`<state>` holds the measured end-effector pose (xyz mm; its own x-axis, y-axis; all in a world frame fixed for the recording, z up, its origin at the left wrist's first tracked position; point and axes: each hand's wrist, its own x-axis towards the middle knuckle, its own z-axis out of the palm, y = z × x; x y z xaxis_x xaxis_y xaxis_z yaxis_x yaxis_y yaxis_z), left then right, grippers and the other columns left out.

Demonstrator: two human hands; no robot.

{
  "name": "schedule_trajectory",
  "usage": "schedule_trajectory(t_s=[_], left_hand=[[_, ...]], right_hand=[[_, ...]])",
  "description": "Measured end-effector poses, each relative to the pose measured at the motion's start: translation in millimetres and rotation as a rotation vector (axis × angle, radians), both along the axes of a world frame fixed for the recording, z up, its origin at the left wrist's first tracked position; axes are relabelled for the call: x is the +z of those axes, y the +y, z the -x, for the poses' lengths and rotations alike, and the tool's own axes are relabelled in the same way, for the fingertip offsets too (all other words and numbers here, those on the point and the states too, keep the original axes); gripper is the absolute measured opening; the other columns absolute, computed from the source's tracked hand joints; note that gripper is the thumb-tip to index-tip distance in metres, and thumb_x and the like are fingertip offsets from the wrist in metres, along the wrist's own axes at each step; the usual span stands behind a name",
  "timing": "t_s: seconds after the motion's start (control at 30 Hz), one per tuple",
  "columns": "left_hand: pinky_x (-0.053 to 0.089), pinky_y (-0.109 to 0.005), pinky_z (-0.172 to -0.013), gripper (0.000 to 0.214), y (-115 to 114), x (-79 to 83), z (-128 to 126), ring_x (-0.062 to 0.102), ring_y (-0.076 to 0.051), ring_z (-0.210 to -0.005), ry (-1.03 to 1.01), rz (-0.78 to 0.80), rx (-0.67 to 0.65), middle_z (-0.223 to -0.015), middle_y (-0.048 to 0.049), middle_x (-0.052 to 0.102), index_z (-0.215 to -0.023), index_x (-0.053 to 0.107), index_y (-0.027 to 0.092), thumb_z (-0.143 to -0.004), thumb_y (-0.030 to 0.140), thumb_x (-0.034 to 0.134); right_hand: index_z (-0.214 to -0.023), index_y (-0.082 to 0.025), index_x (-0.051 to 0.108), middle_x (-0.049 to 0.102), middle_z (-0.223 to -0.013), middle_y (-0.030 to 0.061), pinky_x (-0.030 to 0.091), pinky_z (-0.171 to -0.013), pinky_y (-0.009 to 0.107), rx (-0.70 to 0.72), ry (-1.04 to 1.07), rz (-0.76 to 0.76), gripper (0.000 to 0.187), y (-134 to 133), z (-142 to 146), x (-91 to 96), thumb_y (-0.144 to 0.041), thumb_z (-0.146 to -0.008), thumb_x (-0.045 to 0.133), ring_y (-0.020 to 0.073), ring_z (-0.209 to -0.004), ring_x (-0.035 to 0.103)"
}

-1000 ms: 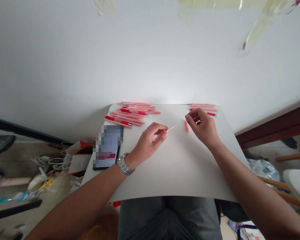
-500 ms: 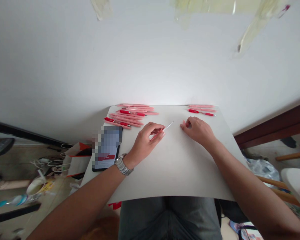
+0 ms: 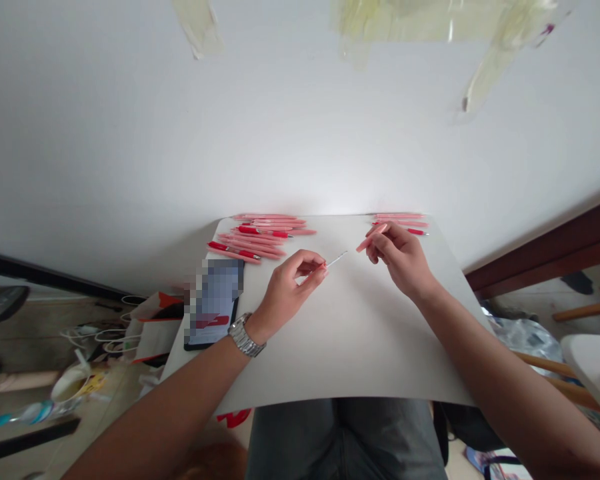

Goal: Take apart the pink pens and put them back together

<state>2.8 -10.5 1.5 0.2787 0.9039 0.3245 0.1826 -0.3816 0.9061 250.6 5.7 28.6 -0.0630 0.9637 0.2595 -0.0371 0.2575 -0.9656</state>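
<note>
Tbl [image 3: 355, 360] up vs. wall [image 3: 290, 133]

Pen pile [image 3: 260, 239] at tbl's back L corner, phone [image 3: 217, 303] just in front along L edge. 2nd pile [image 3: 400, 216] at back R, R hand [image 3: 403, 260] before it w/ pen part [image 3: 373, 238]. L hand [image 3: 285, 287] nr mid-tbl, R of phone, w/ rod [image 3: 337, 259], tip just short of pen part. Bag [image 3: 155, 333] on floor, L of tbl.

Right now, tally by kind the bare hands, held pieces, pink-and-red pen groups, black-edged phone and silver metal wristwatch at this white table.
Bare hands: 2, left hand and right hand
Held pieces: 2, slim translucent rod and pink elongated piece
Pink-and-red pen groups: 2, left group and right group
Black-edged phone: 1
Silver metal wristwatch: 1
Total: 8
</note>
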Motion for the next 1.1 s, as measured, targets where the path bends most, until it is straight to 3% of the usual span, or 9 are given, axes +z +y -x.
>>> schedule_trajectory(t_s=[0.47,0.87,1.1], left_hand=[[0.059,-0.027,-0.089,0.015,0.4,0.2,0.3,0.071,-0.014,-0.092,0.008,-0.003,-0.008,-0.101,-0.0033,0.071,-0.107,0.067,0.02,-0.098,0.032,0.071],[0.061,-0.029,-0.088,0.017,-0.6,2.5,-1.1,0.071,-0.015,-0.09,0.028,-0.008,-0.019,-0.1,-0.0038,0.071,-0.106,0.067,0.021,-0.098,0.035,0.07],[0.061,-0.029,-0.09,0.016,-1.7,4.8,-1.3,0.071,-0.016,-0.092,0.054,-0.03,-0.025,-0.101,-0.0041,0.072,-0.106,0.068,0.021,-0.099,0.035,0.069]], right_hand=[[-0.092,-0.025,0.064,0.078,-0.093,0.0056,0.052,-0.057,0.035,0.025,0.005,-0.102,0.027,-11.3,9.3,9.2,-0.05,-0.1,0.067,0.0167,-0.066,0.06],[-0.099,-0.025,0.065,0.078,-0.096,0.0062,0.054,-0.055,0.036,0.085,-0.051,-0.063,0.027,-16.5,10.3,7.6,-0.052,-0.099,0.069,0.0166,-0.064,0.062],[-0.105,-0.023,0.068,0.078,-0.098,0.0065,0.053,-0.055,0.033,0.195,-0.105,-0.007,0.026,-19.0,14.6,4.2,-0.049,-0.1,0.067,0.0144,-0.063,0.062]])
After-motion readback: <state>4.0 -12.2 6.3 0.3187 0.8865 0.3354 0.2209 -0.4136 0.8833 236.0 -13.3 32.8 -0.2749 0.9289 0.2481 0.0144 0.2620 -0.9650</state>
